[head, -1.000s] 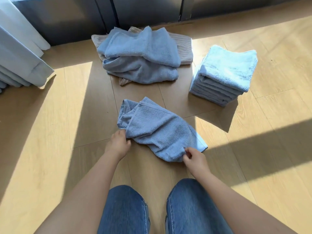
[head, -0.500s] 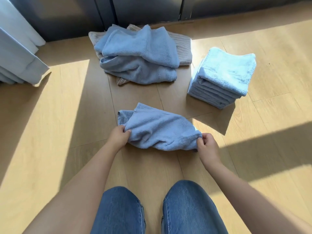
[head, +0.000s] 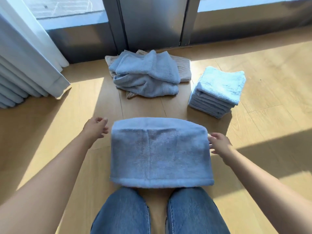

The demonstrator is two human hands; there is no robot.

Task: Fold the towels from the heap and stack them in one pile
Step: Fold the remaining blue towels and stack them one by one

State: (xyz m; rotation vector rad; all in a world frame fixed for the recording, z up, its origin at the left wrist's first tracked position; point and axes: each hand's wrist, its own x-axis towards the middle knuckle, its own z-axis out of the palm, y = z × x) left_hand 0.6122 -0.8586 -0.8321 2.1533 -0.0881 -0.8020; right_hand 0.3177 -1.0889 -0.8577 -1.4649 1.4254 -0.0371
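Both hands are loose and hold nothing. The left hand point(head: 95, 128) has its fingers spread just off the far-left corner of the blue towel point(head: 160, 152). The right hand point(head: 219, 144) has relaxed fingers at the towel's right edge, but blur hides whether they touch it. The towel looks spread flat on the wooden floor point(head: 84, 102), just ahead of the person's knees point(head: 125, 210). Its long axis runs left to right, with the rounded fold on the far side and the hemmed edge nearest the knees. It is terry cloth, so probably light, soft and limp, and it won't keep a shape. It is best pinched at the two corners of a short edge, catching every layer. Farther off, towards the window-side edge of the floor, lies the unfolded heap point(head: 145, 76), with the folded stack point(head: 217, 90) to its right.
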